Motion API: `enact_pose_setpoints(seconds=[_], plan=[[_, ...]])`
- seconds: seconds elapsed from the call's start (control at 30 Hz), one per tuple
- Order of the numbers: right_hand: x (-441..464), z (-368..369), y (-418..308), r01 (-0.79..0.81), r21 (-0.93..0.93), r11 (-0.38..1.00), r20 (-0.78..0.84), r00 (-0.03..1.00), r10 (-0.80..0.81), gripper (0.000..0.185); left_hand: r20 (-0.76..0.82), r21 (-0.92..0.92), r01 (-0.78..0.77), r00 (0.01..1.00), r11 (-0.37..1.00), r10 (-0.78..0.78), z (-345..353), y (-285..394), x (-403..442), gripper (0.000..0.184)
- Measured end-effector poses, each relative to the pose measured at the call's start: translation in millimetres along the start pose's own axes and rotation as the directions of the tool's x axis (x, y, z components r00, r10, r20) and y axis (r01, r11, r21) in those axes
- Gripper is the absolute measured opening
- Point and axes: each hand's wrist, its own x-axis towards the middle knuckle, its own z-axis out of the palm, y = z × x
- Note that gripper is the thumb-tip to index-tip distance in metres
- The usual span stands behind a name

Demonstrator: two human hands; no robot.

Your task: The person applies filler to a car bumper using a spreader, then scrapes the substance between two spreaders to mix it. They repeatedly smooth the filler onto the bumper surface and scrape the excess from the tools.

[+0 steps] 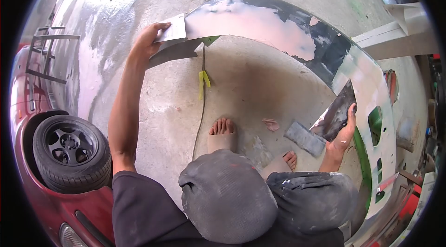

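A curved car body panel (260, 26), patched in pink, white and black, arches across the view in front of me. At its left end, my left hand (151, 38) pinches a flat white sheet (173, 28) that lies against the panel. On the right, my right hand (343, 133) grips a dark, smeared flat plate (337, 112) with the thumb along its edge, close to the panel's inner side. Whether the plate touches the panel is unclear.
A grey block (305, 138) and a pink scrap (271, 125) lie on the concrete floor by my feet. A tyre (72, 151) rests on a red car (88, 212) at left. A cable (200, 121) crosses the floor. A metal stand (49, 54) is at upper left.
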Motion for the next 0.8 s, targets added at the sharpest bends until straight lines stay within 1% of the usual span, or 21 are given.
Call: enact_pose_setpoints(seconds=[0.07,0.1,0.17,0.2,0.27,0.33,0.4,0.43,0.53,0.57,0.67,0.77,0.8], plan=[[-1,5,0,-0.003,-0.004,1.0,0.031,1.0,0.003,0.048,-0.004,0.064,-0.012,1.0,0.998,0.012,6,5,7,0.022],[-1,6,1,-0.001,-0.006,1.0,0.055,0.999,0.001,0.047,-0.005,0.067,-0.008,1.0,0.998,0.008,12,8,12,0.023],[1,4,4,-0.026,0.019,0.999,0.099,0.995,0.024,0.047,0.042,0.132,-0.044,0.998,0.99,0.039,30,15,24,0.02],[2,4,4,-0.027,0.015,1.0,0.083,0.996,0.026,0.047,0.067,0.166,-0.064,0.996,0.984,0.054,42,17,26,0.019],[1,4,6,-0.029,0.009,1.0,0.046,0.999,0.028,0.047,0.09,0.328,-0.141,0.989,0.934,0.118,84,34,-2,0.027],[0,2,6,-0.002,0.019,1.0,0.062,0.998,0.001,0.048,0.126,0.289,-0.224,0.973,0.931,0.195,105,36,-19,0.034],[2,-1,5,0.017,0.014,1.0,0.05,0.999,-0.017,0.049,0.153,0.042,-0.301,0.944,0.953,0.292,115,30,-25,0.038],[2,-3,4,0.02,0.01,1.0,0.025,0.999,-0.02,0.049,0.179,0.062,-0.315,0.937,0.947,0.3,110,31,-32,0.039],[-1,0,1,0.022,0.008,1.0,-0.028,0.999,-0.021,0.048,0.036,0.276,-0.289,0.956,0.917,0.291,90,27,-43,0.037],[-1,2,1,0.019,0.01,1.0,-0.04,0.999,-0.019,0.048,0.045,0.248,-0.264,0.964,0.932,0.261,75,17,-30,0.033],[1,2,1,-0.006,0.002,1.0,0.054,0.998,0.006,0.047,0.024,0.276,-0.233,0.972,0.933,0.235,66,10,-37,0.03],[7,-3,9,-0.027,0.038,0.999,0.128,0.991,0.022,0.046,-0.018,0.285,-0.228,0.97,0.931,0.244,70,8,-38,0.029],[6,-3,8,-0.026,0.04,0.999,0.127,0.992,0.021,0.046,-0.023,0.284,-0.219,0.972,0.933,0.235,71,7,-36,0.03]])
